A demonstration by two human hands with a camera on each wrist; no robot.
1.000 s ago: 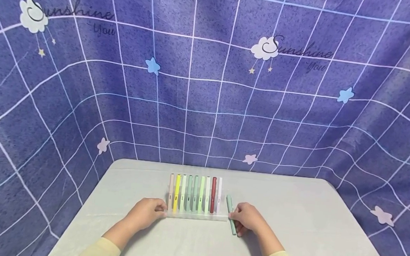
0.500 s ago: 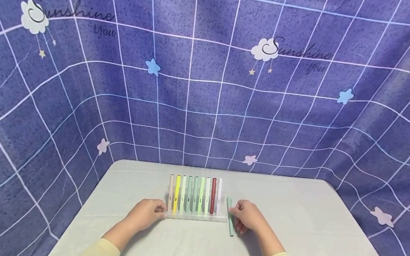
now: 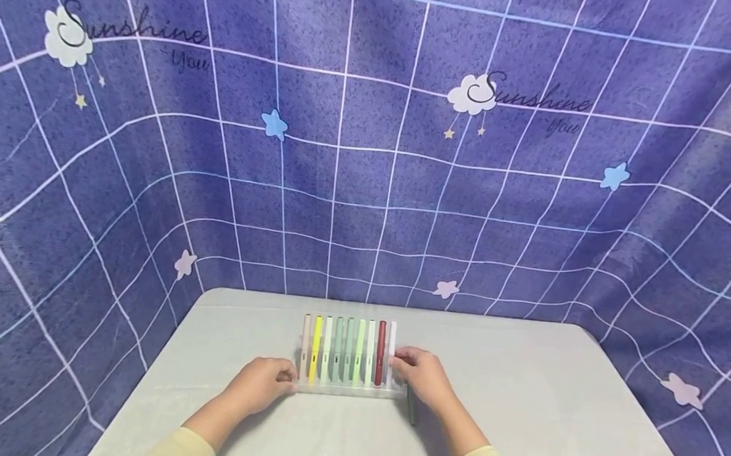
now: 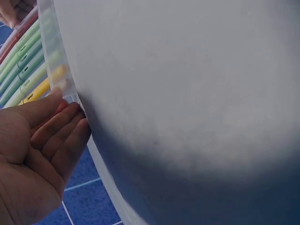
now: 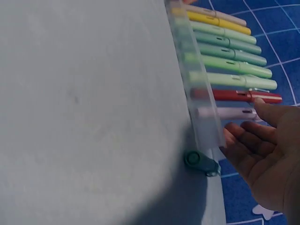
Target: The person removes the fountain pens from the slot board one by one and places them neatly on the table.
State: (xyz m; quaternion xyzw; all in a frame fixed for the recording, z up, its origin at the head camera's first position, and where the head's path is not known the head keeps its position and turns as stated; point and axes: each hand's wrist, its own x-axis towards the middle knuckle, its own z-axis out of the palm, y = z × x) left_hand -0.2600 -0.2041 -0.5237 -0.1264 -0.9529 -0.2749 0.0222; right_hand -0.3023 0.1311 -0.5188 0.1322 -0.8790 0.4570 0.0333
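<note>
A clear plastic pen stand [image 3: 352, 392] holds a row of capped pens in pink, yellow, greens, dark red and lavender. At its left end my left hand [image 3: 264, 383] grips the stand's corner, thumb in front and fingers behind, as the left wrist view shows. My right hand [image 3: 425, 376] is at the other end, its thumb and index finger at either side of the upper part of the lavender pen [image 5: 225, 113]. Beside the stand's right end lies a loose dark green pen [image 5: 201, 163], partly hidden under that hand in the head view. The dark red pen [image 5: 229, 95] stands next to the lavender one.
The stand rests on a table with a pale grey cloth [image 3: 336, 440]. A purple-blue curtain [image 3: 370, 171] with white grid lines, clouds and stars hangs behind and at both sides. The table's far edge is close to the curtain.
My right hand has let go of the green pen at the right and moved up and left to the lavender pen. My left hand keeps its place on the stand.
</note>
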